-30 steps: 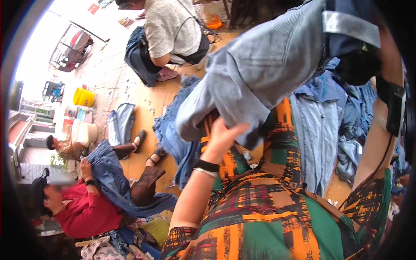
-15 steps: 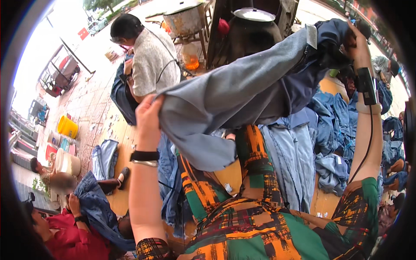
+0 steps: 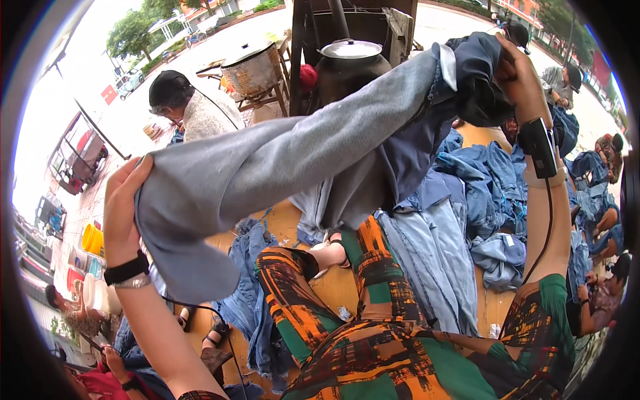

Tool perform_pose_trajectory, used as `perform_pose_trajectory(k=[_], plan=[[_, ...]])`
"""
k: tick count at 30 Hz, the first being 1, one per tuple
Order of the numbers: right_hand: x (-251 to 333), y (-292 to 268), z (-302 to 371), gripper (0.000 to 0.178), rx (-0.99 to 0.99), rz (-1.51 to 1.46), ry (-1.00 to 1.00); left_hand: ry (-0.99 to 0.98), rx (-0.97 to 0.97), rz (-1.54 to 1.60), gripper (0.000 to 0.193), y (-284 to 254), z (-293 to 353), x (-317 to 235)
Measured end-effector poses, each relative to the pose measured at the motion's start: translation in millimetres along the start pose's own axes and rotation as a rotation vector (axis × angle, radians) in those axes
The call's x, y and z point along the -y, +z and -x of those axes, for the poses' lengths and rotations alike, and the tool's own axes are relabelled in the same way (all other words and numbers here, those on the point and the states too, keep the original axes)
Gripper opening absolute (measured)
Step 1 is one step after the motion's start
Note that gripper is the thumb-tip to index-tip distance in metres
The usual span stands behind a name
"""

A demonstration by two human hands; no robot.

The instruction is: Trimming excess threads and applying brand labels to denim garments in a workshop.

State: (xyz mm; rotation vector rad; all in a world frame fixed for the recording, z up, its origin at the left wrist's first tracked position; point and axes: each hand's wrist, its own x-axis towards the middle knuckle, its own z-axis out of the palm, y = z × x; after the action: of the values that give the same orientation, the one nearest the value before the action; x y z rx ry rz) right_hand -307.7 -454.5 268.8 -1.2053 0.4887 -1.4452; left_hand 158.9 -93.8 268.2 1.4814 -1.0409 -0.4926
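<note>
A pair of grey-blue jeans (image 3: 300, 153) is stretched across the view between my raised hands. At the left, my left hand (image 3: 125, 197) is closed on the lower end of a leg, whose loose edge hangs below the wrist. My right hand (image 3: 521, 77) grips the bunched dark waist end at the upper right; the folded cloth hides some of its fingers. A darker part of the jeans sags beneath the taut leg.
Light blue jeans (image 3: 433, 260) lie in front of me on yellowish boards. A denim pile (image 3: 483, 180) is to their right, and more jeans (image 3: 250, 287) lie left of my knees. People sit on both sides. A lidded pot (image 3: 350, 57) stands ahead.
My left hand has moved left, pulling the leg straighter and tauter. My right hand keeps its grip on the waist end. The view has shifted somewhat.
</note>
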Motion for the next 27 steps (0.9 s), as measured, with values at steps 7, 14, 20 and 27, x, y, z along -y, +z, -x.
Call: perform_pose_trajectory(k=[7, 14, 20, 27], plan=[[34.5, -16.4, 36.1, 0.068, 0.139, 0.586, -0.436, -0.146, 0.048, 0.1, 0.021, -4.2, 38.8, 23.8], [-98.1, -135.2, 114.6, 0.018, -0.353, 0.455, 0.209, -0.341, -0.026, -0.389, 0.023, 66.0, 69.9, 237.1], [-195.9, -285.4, 244.2, 0.041, -0.724, 0.416, 0.58, -0.352, -0.258, -0.225, 0.041, 54.0, 169.4, 297.7], [-232.1, -298.4, 286.9, 0.039, -0.737, 0.256, 0.622, -0.786, -0.517, 0.236, 0.037, 60.6, 279.6, 297.0]])
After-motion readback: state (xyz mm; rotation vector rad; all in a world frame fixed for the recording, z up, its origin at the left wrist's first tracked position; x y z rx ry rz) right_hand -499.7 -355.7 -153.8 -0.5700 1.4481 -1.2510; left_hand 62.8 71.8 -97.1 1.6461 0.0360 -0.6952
